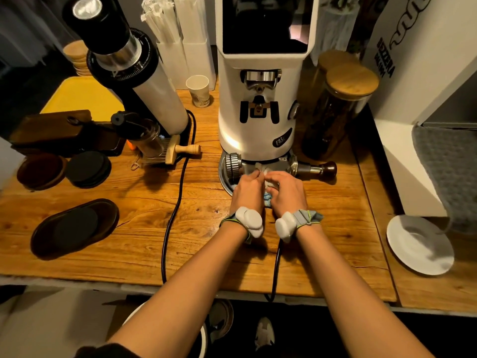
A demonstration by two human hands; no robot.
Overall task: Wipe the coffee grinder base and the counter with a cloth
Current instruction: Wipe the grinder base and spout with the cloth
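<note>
Two bare forearms reach forward over the near edge of the wooden table [129, 244], each wrist wearing a white sensor on a strap. Just past them, the left hand [247, 188] and right hand [286, 191] sit side by side, almost touching, directly in front of the grinder [258, 104]. Both grips are closed on the cloth [268, 186], a bunched white and light blue rag that shows between the hands and beyond the fingertips. The cloth is pressed onto the grinder's round metal base [225, 177], at its front.

A knurled metal tamper [232, 165] lies on the base left of the cloth. A portafilter [316, 169] with a dark wooden handle lies right of it, by the grinder's foot.

Well to the right of the grinder, a white saucer [419, 244] rests near the table's front. A black cable [175, 202] runs across the table left of the grinder, and farther left lies a dark oval tray [74, 227]. Just right of the grinder stands a glass jar [335, 112] with a wooden lid. Behind and left of the grinder stands a paper cup [198, 90].
</note>
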